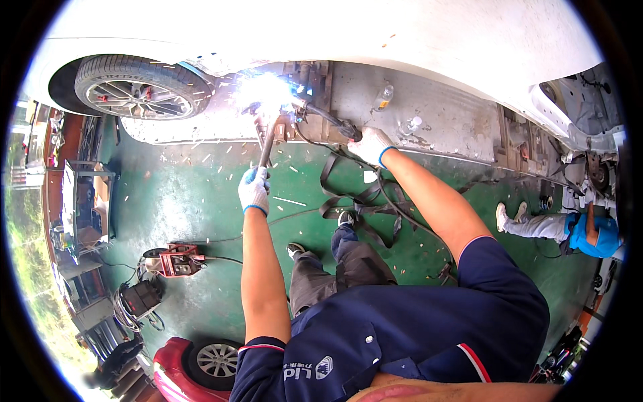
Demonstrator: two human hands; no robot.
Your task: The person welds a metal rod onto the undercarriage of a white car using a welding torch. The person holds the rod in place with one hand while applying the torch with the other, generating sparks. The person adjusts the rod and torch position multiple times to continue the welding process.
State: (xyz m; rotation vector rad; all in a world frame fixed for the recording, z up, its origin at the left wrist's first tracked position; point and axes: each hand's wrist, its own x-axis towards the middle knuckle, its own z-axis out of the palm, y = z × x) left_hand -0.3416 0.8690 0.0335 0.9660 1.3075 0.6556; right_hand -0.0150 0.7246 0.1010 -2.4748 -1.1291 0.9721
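my left hand (254, 190) gripping a metal rod (266, 147), right hand (370, 145) wrapped round the welding torch (328, 120), sparks (268, 94) flying under the white car (402, 40)

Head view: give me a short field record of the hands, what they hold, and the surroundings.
left hand: gloved, grips a dark rod raised toward the glare
right hand: gloved, holds a black torch handle with a cable
work spot: bright sparks at the white car's sill
nearby: front wheel, red machine on the green floor
other person: low at right, blue cap
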